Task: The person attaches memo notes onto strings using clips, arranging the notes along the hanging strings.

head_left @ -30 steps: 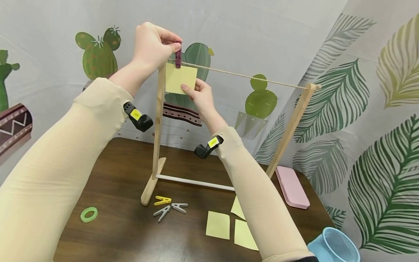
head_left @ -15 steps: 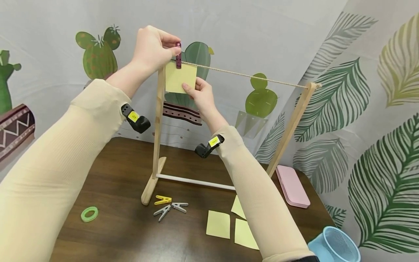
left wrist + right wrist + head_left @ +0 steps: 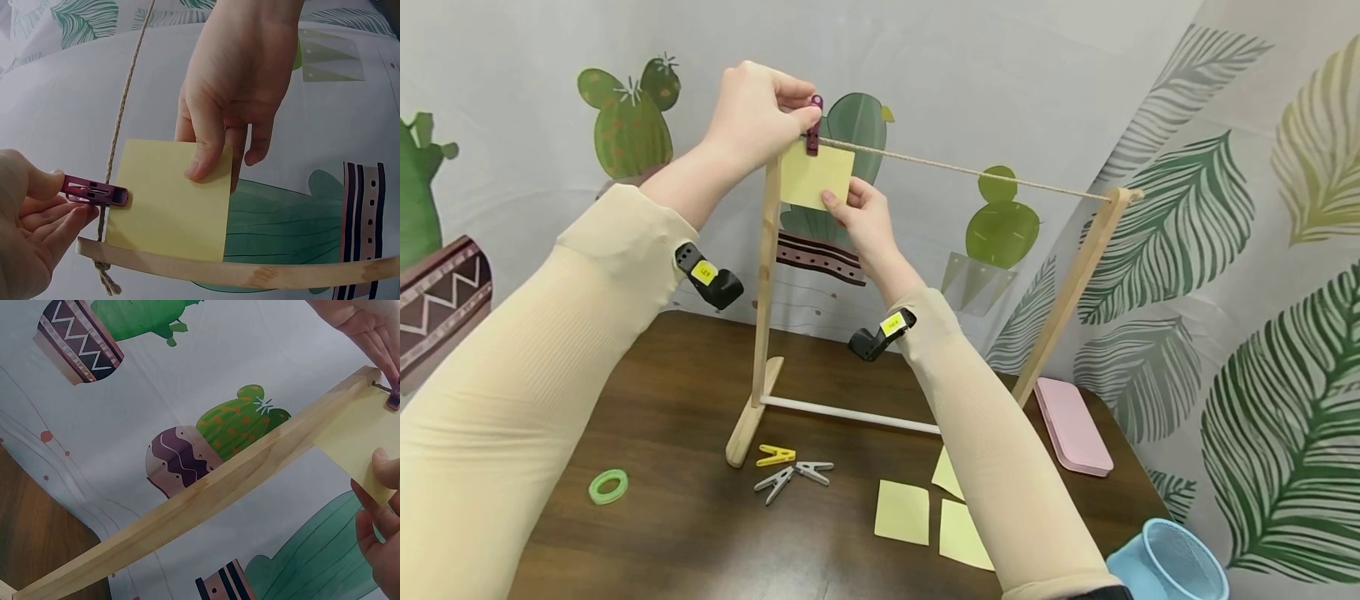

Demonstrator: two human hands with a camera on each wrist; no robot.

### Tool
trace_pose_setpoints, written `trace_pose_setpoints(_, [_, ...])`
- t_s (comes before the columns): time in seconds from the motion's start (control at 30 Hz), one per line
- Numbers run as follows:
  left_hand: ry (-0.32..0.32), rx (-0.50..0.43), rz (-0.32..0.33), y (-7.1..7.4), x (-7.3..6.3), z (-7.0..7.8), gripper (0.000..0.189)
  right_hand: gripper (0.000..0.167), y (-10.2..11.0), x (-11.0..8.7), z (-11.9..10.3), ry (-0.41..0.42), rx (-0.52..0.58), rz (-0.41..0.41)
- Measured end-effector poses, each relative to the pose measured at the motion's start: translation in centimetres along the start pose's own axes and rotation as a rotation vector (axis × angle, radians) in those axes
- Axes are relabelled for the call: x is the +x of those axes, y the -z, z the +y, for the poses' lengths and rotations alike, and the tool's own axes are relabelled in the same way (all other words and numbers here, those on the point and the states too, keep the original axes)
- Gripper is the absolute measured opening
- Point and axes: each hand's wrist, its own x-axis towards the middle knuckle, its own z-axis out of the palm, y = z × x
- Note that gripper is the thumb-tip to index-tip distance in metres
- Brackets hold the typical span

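Left hand (image 3: 751, 112) pinches the purple clothespin (image 3: 812, 143); right hand (image 3: 868, 223) pinches the yellow note (image 3: 811, 177) by its lower right corner. Clothespin's top now leans slightly right versus half a second ago. It straddles rope (image 3: 955, 167) and note's top edge; looks clipped, bite unconfirmed.
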Motion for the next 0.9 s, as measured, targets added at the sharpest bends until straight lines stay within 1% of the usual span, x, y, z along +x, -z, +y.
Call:
trace_pose_setpoints(0.17, [0.008,-0.031,0.010,0.1,-0.4,0.2,0.039,0.031,0.2,-0.1,0.2,-0.011,0.001,0.005])
trace_pose_setpoints(0.27, [0.007,-0.066,0.038,0.2,-0.7,0.3,0.040,0.030,0.4,-0.1,0.5,-0.022,-0.001,0.006])
trace_pose_setpoints(0.37, [-0.010,-0.126,0.103,0.3,-1.1,0.4,0.038,0.029,0.5,-0.1,0.7,-0.031,-0.008,0.005])
trace_pose_setpoints(0.47, [-0.051,-0.210,0.202,0.2,-1.5,0.2,0.033,0.026,0.6,-0.3,0.9,-0.039,-0.005,-0.001])
trace_pose_setpoints(0.53, [-0.082,-0.281,0.262,0.1,-1.9,-0.1,0.029,0.024,0.7,-0.5,1.2,-0.047,0.001,-0.001])
trace_pose_setpoints(0.6, [-0.110,-0.369,0.294,0.0,-2.3,-0.5,0.027,0.022,0.8,-0.7,1.6,-0.050,0.007,-0.006])
trace_pose_setpoints(0.67, [-0.124,-0.432,0.297,-0.1,-2.8,-1.0,0.024,0.021,1.2,-1.1,1.9,-0.047,0.006,-0.010])
trace_pose_setpoints(0.73, [-0.137,-0.484,0.281,-0.3,-3.5,-1.5,0.020,0.020,1.7,-1.6,2.4,-0.042,-0.003,-0.017])
trace_pose_setpoints(0.8, [-0.148,-0.493,0.251,-0.6,-4.3,-2.1,0.018,0.020,2.3,-2.1,2.9,-0.032,-0.011,-0.019])
trace_pose_setpoints(0.9, [-0.147,-0.454,0.182,-1.2,-5.7,-3.6,0.019,0.020,3.2,-2.8,3.9,-0.027,-0.014,-0.011])
